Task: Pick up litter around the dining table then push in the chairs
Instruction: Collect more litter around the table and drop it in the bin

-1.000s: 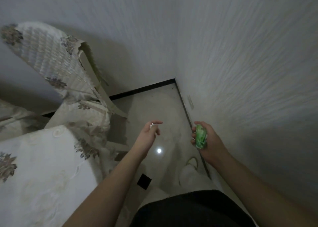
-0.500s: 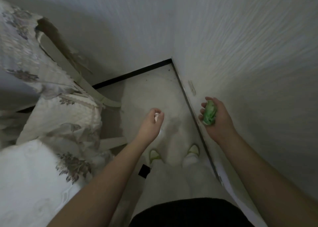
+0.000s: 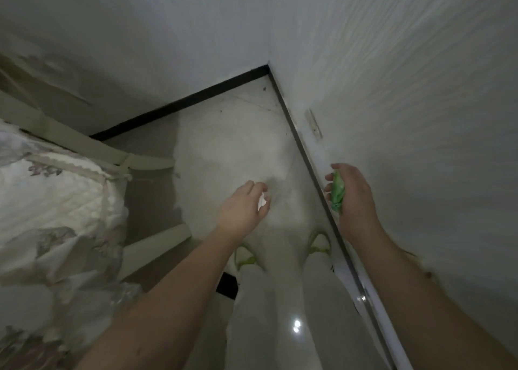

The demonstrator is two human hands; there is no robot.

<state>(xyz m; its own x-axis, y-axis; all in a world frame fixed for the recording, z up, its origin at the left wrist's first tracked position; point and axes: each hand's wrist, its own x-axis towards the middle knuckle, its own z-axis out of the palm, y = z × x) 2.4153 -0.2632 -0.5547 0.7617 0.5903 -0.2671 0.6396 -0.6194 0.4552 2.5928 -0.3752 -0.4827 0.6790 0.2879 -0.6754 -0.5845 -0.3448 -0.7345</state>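
Observation:
My left hand [image 3: 242, 207] hangs over the floor with its fingers pinched on a small white scrap of litter [image 3: 262, 200]. Close to the right-hand wall, my right hand [image 3: 354, 196] is closed around a crumpled green wrapper [image 3: 337, 191]. A chair [image 3: 70, 179] with a quilted floral cover stands at the left, its pale plastic frame and legs showing beside the seat. Both hands are held out over the pale tiled floor [image 3: 224, 151] in a room corner.
White textured walls meet at the corner [image 3: 268, 64], edged by a black skirting [image 3: 179, 105]. The right wall runs close along my right arm. My feet in white shoes with green trim [image 3: 316, 246] stand below the hands. A small black square [image 3: 227, 285] lies on the floor.
The view has tilted down and shifted toward the corner, so the chair slid left and partly out of frame. Both hands keep their litter and stay at about the same spacing.

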